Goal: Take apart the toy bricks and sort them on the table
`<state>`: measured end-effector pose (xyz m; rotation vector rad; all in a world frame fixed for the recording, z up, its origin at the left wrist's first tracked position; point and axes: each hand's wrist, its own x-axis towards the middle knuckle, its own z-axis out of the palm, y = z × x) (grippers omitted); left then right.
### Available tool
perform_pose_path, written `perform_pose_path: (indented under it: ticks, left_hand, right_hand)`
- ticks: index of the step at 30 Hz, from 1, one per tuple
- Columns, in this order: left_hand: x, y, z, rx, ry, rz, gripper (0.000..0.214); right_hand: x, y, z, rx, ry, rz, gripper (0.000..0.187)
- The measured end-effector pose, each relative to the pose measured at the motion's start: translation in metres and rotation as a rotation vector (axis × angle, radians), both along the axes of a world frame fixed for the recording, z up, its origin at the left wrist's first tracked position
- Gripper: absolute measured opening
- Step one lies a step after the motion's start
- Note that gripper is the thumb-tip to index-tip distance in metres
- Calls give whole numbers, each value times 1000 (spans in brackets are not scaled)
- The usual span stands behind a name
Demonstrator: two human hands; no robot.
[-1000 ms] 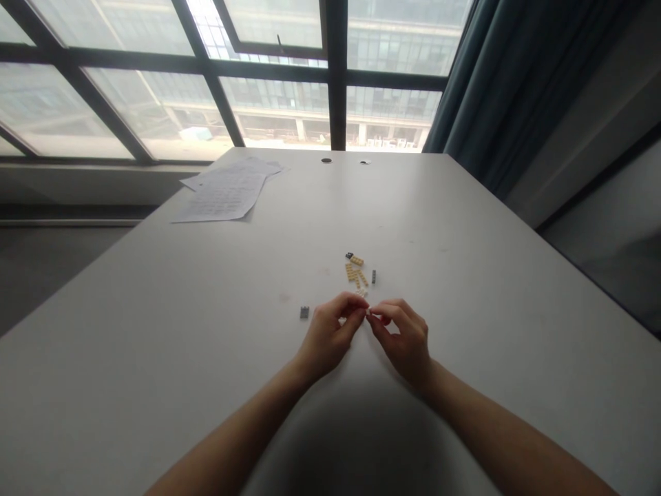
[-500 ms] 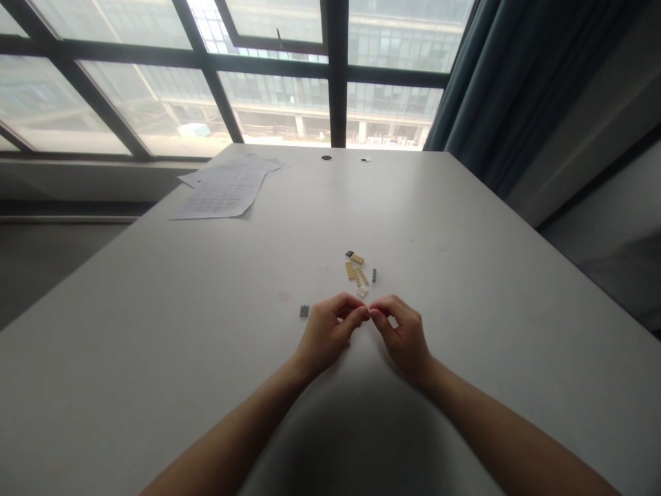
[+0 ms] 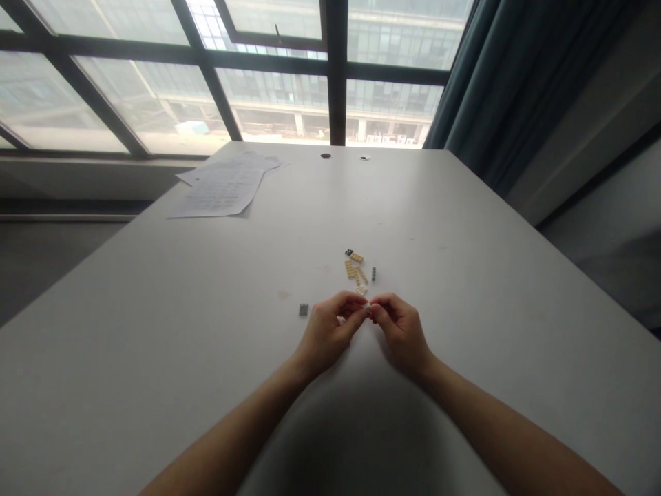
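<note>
My left hand [image 3: 334,325] and my right hand [image 3: 401,329] meet at the fingertips above the white table. Pinched between them is a small white brick [image 3: 367,306], mostly covered by the fingers. Just beyond the fingertips lie small white pieces [image 3: 361,290], partly hidden. Further back are tan plates [image 3: 351,269], a tan brick [image 3: 357,258] and a black piece [image 3: 349,252]. A narrow grey brick [image 3: 374,274] lies to the right of the tan ones. Left of my left hand rests a grey studded piece [image 3: 303,310].
Printed paper sheets [image 3: 222,186] lie at the far left of the white table [image 3: 465,275]. Two round cable holes show near its back edge, one being a dark disc [image 3: 326,156]. Windows stand behind, and a dark blue curtain [image 3: 496,89] hangs at the right.
My fingertips have shifted slightly, and the white brick between them now shows. My right hand's fingers have closed in a little. The loose pieces lie as before.
</note>
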<state>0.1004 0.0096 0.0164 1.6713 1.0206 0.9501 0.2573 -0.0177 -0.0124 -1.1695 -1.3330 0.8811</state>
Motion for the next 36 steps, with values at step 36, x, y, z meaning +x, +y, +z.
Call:
perform_pose_path:
  ticks: [36]
  left_hand:
    - [-24, 20, 5, 394, 239, 328, 18]
  right_hand:
    - [23, 13, 0, 154, -975, 18, 7]
